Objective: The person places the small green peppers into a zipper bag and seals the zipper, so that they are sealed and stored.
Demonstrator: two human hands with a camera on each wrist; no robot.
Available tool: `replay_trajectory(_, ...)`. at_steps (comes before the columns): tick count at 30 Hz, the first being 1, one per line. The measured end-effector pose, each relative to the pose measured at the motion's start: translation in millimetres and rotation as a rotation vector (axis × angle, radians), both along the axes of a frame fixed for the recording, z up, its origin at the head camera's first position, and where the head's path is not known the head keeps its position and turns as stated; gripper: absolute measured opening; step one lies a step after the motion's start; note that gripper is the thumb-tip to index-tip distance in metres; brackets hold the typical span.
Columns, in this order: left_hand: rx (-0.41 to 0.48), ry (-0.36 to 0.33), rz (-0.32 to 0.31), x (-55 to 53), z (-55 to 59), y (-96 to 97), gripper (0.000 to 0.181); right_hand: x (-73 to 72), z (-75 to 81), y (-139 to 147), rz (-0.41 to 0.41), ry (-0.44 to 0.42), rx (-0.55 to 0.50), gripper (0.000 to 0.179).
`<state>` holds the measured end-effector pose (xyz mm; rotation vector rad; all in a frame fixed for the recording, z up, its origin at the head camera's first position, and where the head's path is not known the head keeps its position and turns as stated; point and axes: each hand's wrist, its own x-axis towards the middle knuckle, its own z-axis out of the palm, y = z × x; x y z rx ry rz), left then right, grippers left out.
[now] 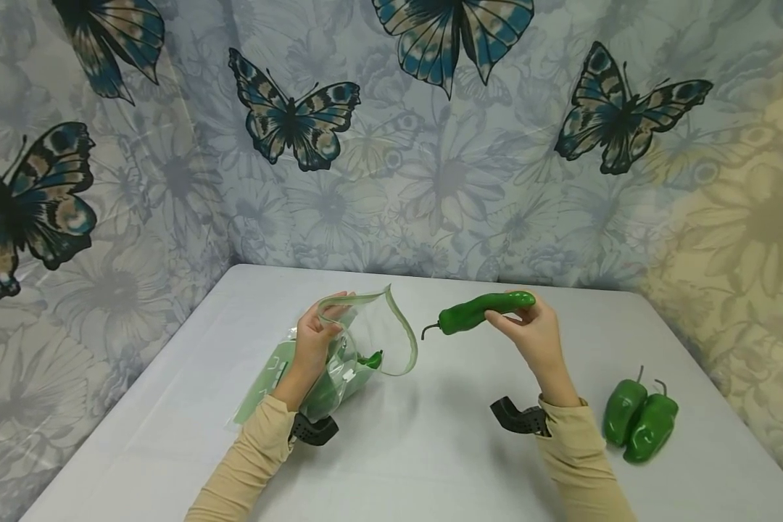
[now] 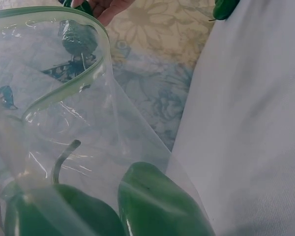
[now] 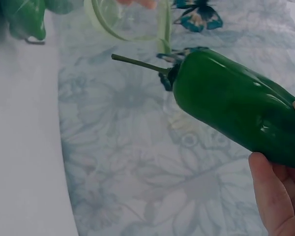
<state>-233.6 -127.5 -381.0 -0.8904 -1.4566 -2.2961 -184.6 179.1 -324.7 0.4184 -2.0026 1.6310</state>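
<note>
My left hand (image 1: 316,341) grips the side of a clear zip bag (image 1: 401,362) by its green-edged mouth, which gapes wide toward the right. Inside the bag lie green peppers (image 2: 160,201), one with its stem pointing up. Between the thumb and fingers of my right hand (image 1: 528,333) is a long, glossy green pepper (image 1: 476,313), raised over the table. Its thin stem points left toward the bag's mouth, with a short gap between them. In the right wrist view the pepper (image 3: 231,103) is pinched near its far end.
Two more green peppers (image 1: 652,428) lie side by side on the white table (image 1: 444,449) at the right. A flat green-printed packet (image 1: 274,377) lies beneath my left hand. Behind the table hangs a butterfly-patterned cloth (image 1: 431,181).
</note>
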Motion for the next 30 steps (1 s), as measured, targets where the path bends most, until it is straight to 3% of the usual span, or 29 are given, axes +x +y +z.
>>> replay_trajectory(8, 0.002, 0.029, -0.001, -0.3, 1.9, 1.7, 0.051, -3.4, 2.9, -10, 0.021, -0.037, -0.012, 0.031)
replay_trajectory(16, 0.008, 0.007, -0.004, 0.2, -0.5, 2.7, 0.050, -6.7, 1.0, -17, 0.017, -0.049, 0.002, 0.030)
replay_trajectory(22, 0.003, -0.002, -0.005, 1.4, -2.8, 2.5, 0.050, -14.0, -2.2, -33, 0.010, -0.109, 0.018, 0.029)
replay_trajectory(26, 0.002, 0.002, -0.011, 1.6, -3.8, 2.8, 0.049, -10.5, 2.4, -45, 0.022, -0.099, 0.046, 0.027)
replay_trajectory(30, 0.012, 0.008, -0.017, 0.9, -4.8, 2.6, 0.051, -8.8, 4.4, -44, 0.005, -0.096, 0.005, 0.026)
